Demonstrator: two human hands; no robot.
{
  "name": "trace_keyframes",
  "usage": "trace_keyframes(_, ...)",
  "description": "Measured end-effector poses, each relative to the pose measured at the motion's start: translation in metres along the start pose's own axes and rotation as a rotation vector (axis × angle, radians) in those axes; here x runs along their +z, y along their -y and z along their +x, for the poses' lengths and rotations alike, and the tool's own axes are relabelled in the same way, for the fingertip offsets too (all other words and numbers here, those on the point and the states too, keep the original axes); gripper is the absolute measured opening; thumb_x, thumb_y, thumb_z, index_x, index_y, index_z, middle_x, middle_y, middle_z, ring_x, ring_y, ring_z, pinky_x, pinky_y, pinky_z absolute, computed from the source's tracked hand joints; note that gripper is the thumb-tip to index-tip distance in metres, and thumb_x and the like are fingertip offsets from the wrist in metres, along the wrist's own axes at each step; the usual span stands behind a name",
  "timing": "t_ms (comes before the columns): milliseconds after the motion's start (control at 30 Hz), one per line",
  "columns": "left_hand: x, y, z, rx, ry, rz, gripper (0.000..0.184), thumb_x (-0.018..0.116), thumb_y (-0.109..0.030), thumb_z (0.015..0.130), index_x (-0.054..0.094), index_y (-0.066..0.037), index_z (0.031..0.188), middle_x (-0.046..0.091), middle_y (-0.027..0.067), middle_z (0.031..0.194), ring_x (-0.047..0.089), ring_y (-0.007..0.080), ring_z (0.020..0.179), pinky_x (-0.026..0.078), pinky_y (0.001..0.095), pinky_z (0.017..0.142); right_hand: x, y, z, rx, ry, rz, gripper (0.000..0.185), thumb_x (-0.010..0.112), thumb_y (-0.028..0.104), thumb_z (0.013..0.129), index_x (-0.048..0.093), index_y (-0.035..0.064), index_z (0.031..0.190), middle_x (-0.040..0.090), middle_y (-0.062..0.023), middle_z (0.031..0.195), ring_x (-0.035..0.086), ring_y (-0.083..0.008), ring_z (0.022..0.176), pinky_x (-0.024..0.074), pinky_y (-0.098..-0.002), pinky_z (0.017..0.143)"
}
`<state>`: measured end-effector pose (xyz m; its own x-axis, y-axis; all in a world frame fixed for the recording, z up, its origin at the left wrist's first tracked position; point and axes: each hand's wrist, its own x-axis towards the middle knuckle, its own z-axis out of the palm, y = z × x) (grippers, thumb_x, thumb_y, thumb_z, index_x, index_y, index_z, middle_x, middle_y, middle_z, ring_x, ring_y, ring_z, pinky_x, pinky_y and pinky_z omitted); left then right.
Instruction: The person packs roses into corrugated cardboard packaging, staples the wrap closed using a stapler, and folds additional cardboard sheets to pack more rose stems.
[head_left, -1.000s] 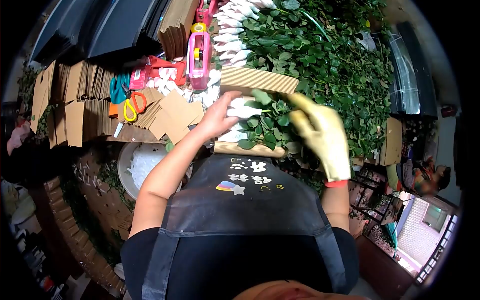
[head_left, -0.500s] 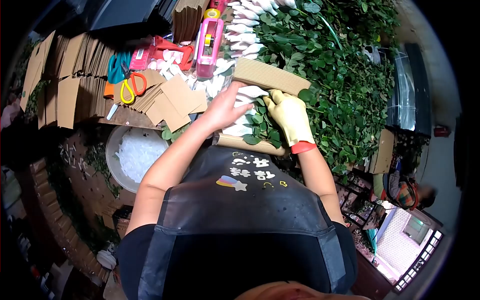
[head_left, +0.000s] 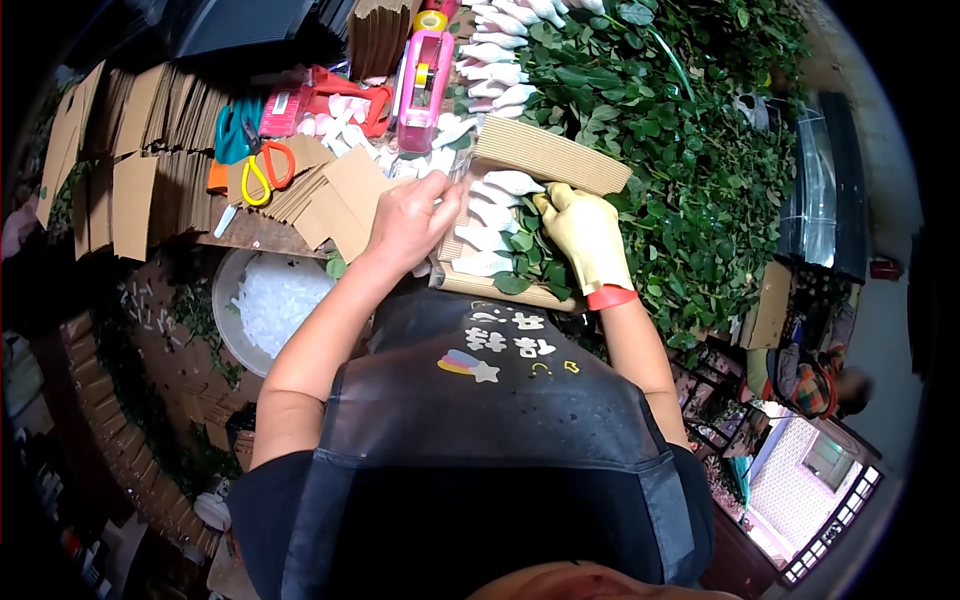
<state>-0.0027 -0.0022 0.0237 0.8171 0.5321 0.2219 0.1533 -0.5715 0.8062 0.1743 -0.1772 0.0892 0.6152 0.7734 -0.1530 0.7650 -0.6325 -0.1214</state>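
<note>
White-sleeved flower buds (head_left: 492, 216) lie in a column with their leafy stems to the right, on a corrugated cardboard wrapper (head_left: 548, 158) whose far and near ends curl up. My left hand (head_left: 412, 222), bare, is at the wrapper's left edge with fingers curled closed; what they pinch, if anything, is hidden. My right hand (head_left: 585, 235) wears a pale yellow glove with a red cuff. Its fingers are closed around the stem just below the top bud, over green leaves (head_left: 540, 262).
A pink tape dispenser (head_left: 420, 95), scissors (head_left: 265, 172) and flat cardboard pieces (head_left: 345, 200) lie at left. A tub of white sleeves (head_left: 275, 305) stands below. More sleeved buds (head_left: 492, 72) and heaped foliage (head_left: 680, 200) fill the back and right. Another person (head_left: 805, 380) is far right.
My left hand has moved left, off the buds to the wrapper's left edge, and its fingers have curled in. More of the buds now shows. My gloved right hand stays nearly in place.
</note>
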Motion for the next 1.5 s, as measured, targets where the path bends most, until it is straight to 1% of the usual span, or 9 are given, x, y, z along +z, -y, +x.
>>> trace_keyframes(233, 0.003, -0.023, 0.034, 0.314, 0.039, 0.341, 0.023, 0.083, -0.022, 0.077, 0.070, -0.013, 0.093, 0.053, 0.0090, 0.100, 0.054, 0.0319, 0.102, 0.046, 0.0443, 0.083, 0.006, -0.002, -0.002, -0.025, -0.041, 0.025, 0.029, 0.063, 0.036, 0.100, 0.073, 0.0089, 0.103, 0.075, -0.0178, 0.086, 0.074, -0.0355, 0.085, 0.0576, -0.0482, 0.081)
trace_keyframes(467, -0.002, -0.019, 0.047, 0.370, 0.151, 0.238, 0.019, 0.082, -0.024, 0.081, 0.070, -0.010, 0.078, 0.052, 0.0087, 0.095, 0.053, 0.0314, 0.100, 0.045, 0.0440, 0.085, 0.006, 0.001, -0.001, 0.000, -0.006, -0.019, 0.029, 0.062, 0.037, 0.100, 0.073, 0.0099, 0.104, 0.075, -0.0163, 0.084, 0.075, -0.0341, 0.084, 0.0580, -0.0479, 0.081)
trace_keyframes(733, -0.049, 0.014, 0.022, -0.147, -0.227, -0.430, 0.018, 0.066, -0.005, 0.086, 0.057, 0.002, 0.072, 0.066, 0.0064, 0.106, 0.057, 0.0159, 0.091, 0.047, 0.0309, 0.083, -0.012, 0.007, 0.001, 0.035, 0.101, 0.025, 0.032, 0.060, 0.037, 0.102, 0.074, 0.0095, 0.109, 0.076, -0.0186, 0.089, 0.074, -0.0368, 0.087, 0.0582, -0.0485, 0.083)
trace_keyframes(900, 0.018, 0.031, -0.003, -0.507, 0.059, -0.588, 0.025, 0.076, -0.024, 0.091, 0.066, -0.002, 0.086, 0.068, 0.0070, 0.084, 0.060, 0.0101, 0.077, 0.049, 0.0302, 0.068, -0.051, 0.015, 0.002, 0.112, 0.451, 0.203, 0.045, 0.062, 0.040, 0.100, 0.068, 0.0053, 0.127, 0.075, -0.0230, 0.108, 0.073, -0.0370, 0.103, 0.0562, -0.0460, 0.092)
trace_keyframes(1067, 0.040, 0.014, 0.011, -0.558, 0.165, -0.548, 0.037, 0.080, -0.036, 0.092, 0.071, -0.001, 0.090, 0.068, 0.0052, 0.074, 0.063, 0.0124, 0.071, 0.049, 0.0310, 0.064, -0.007, 0.012, -0.002, 0.031, 0.141, -0.007, 0.039, 0.071, 0.039, 0.097, 0.072, 0.0063, 0.118, 0.075, -0.0219, 0.101, 0.072, -0.0381, 0.097, 0.0563, -0.0466, 0.090)
trace_keyframes(1200, 0.047, 0.011, -0.002, -0.477, 0.034, -0.661, 0.025, 0.075, -0.021, 0.098, 0.067, -0.005, 0.082, 0.061, -0.0049, 0.075, 0.051, 0.0027, 0.069, 0.043, 0.0241, 0.061, 0.001, 0.011, -0.001, 0.000, 0.089, -0.017, 0.035, 0.068, 0.040, 0.098, 0.071, 0.0072, 0.111, 0.075, -0.0197, 0.094, 0.073, -0.0389, 0.091, 0.0560, -0.0487, 0.085)
trace_keyframes(1333, 0.014, 0.005, -0.002, -0.486, -0.251, -0.671, 0.019, 0.072, -0.014, 0.097, 0.065, -0.002, 0.085, 0.065, 0.0004, 0.079, 0.057, 0.0062, 0.077, 0.047, 0.0257, 0.072, 0.004, 0.006, -0.001, -0.037, 0.077, 0.014, 0.035, 0.068, 0.040, 0.098, 0.071, 0.0067, 0.107, 0.075, -0.0193, 0.090, 0.073, -0.0375, 0.090, 0.0557, -0.0491, 0.084)
trace_keyframes(1400, -0.002, 0.028, 0.005, -0.150, -0.428, -0.575, 0.013, 0.068, -0.008, 0.096, 0.065, -0.004, 0.085, 0.064, 0.0003, 0.080, 0.057, 0.0069, 0.078, 0.049, 0.0262, 0.074, -0.021, 0.014, 0.003, 0.071, 0.261, 0.065, 0.044, 0.070, 0.042, 0.096, 0.070, 0.0035, 0.117, 0.076, -0.0182, 0.097, 0.074, -0.0360, 0.093, 0.0563, -0.0459, 0.086)
trace_keyframes(1500, -0.016, 0.032, -0.009, -0.392, 0.165, -0.318, 0.017, 0.069, -0.019, 0.091, 0.062, -0.004, 0.087, 0.065, 0.0089, 0.080, 0.065, 0.0161, 0.077, 0.053, 0.0330, 0.074, -0.039, 0.003, 0.002, 0.114, 0.485, 0.405, 0.071, 0.081, 0.046, 0.086, 0.061, 0.0006, 0.138, 0.077, -0.0138, 0.097, 0.074, -0.0338, 0.092, 0.0566, -0.0425, 0.081)
